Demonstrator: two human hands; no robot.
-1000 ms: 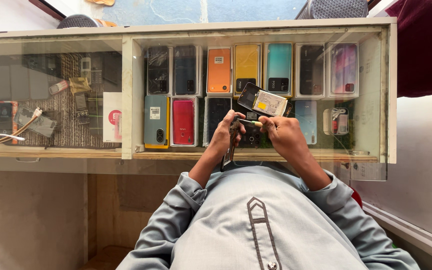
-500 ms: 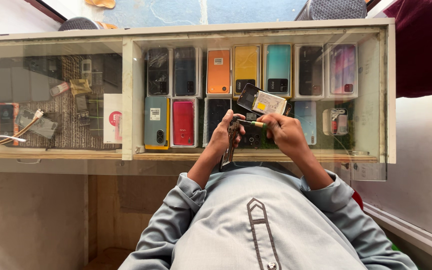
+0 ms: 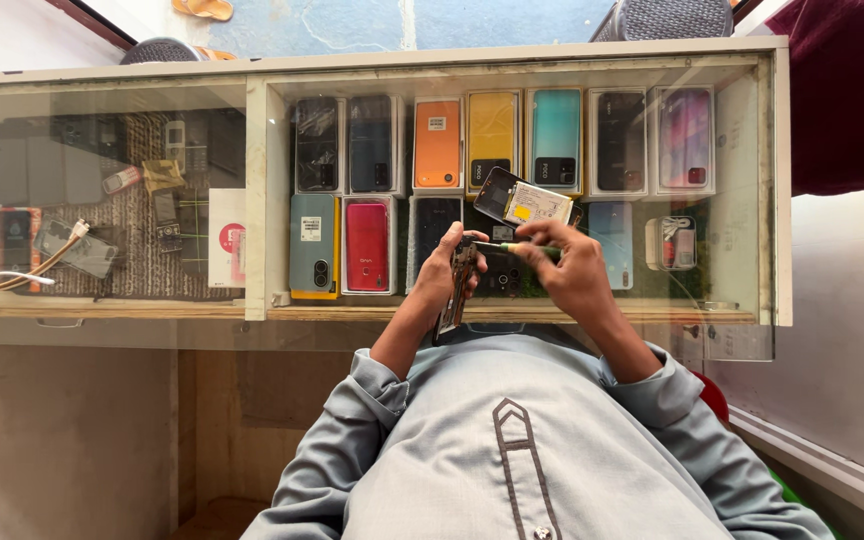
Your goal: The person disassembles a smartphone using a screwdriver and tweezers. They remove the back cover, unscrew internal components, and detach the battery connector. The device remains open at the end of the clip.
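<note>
- Left hand (image 3: 449, 268) grip clamped on an opened phone body (image 3: 455, 292), held on edge, thumb and fingers wrapped round its upper part; lower end hangs toward 6 o'clock over the bench (image 3: 512, 313) edge.
- Right hand (image 3: 570, 272) grip closed round a green-handled screwdriver (image 3: 514, 248); shaft runs toward 9 o'clock, tip at the top of the phone body, contact too small to tell.
- Phone body sits at 9 o'clock from the right hand, just beside it.
- Loose phone part with yellow-and-white battery (image 3: 522, 201) lies on the glass at 12 o'clock from both hands, near, not touching.
- Under the glass: rows of phone back covers, orange cover (image 3: 437, 143), yellow cover (image 3: 492, 133), teal cover (image 3: 556, 136), red cover (image 3: 367, 244).
- Far at 9 o'clock, white cable (image 3: 12, 283) in the left compartment.
</note>
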